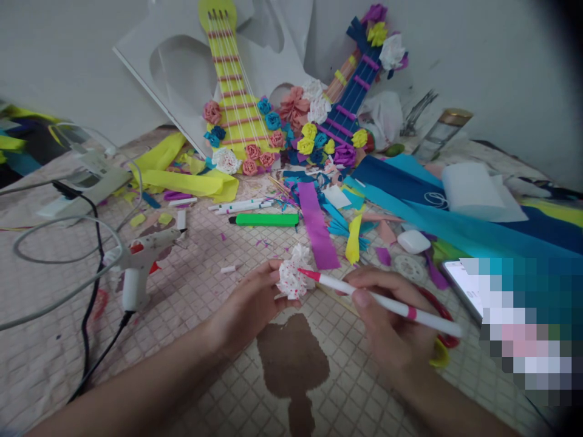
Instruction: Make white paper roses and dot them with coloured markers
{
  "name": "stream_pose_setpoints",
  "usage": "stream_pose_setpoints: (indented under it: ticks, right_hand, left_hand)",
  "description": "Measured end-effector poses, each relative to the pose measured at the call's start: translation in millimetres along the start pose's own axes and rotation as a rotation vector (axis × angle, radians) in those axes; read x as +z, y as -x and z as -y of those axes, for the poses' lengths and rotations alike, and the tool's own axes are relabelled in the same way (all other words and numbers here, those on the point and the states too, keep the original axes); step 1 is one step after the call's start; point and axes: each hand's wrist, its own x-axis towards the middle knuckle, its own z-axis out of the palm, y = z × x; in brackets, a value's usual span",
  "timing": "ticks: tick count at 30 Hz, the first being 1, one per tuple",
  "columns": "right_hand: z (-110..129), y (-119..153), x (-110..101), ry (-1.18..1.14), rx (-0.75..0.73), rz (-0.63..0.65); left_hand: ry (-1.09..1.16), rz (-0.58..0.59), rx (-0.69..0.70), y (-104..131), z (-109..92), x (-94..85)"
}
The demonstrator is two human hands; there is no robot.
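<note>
White flower [294, 280] pinched in left fingers [273, 280], forearm slanting inward; right fingers [363, 298] grip pen [387, 303] aslant.

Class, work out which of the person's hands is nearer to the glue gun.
Left. The left hand, holding the white flower, is just to the right of the glue gun; the right hand, holding the pen, is farther right.

The paper flower [294, 280] is white with red speckles; the marker [382, 300] is white with a pinkish-red tip and band.
</note>
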Motion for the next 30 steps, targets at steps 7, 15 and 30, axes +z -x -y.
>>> stream_pose_setpoints:
  ticks: [7,15,30]
  right_hand:
    - [7.7,0.7,-0.8,0.034,-0.049,0.146]
    - [2.8,0.5,-0.2,-0.025,-0.088,0.1]
    - [0.6,1.2,1.6,-0.08,-0.043,0.017]
  left_hand:
    - [-0.07,-0.012,0.035,-0.7,2.5,-1.6]
    - [-0.054,-0.01,0.039,-1.1,1.4,-1.3]
    - [0.0,-0.028,0.016,-1.3,0.0,-0.6]
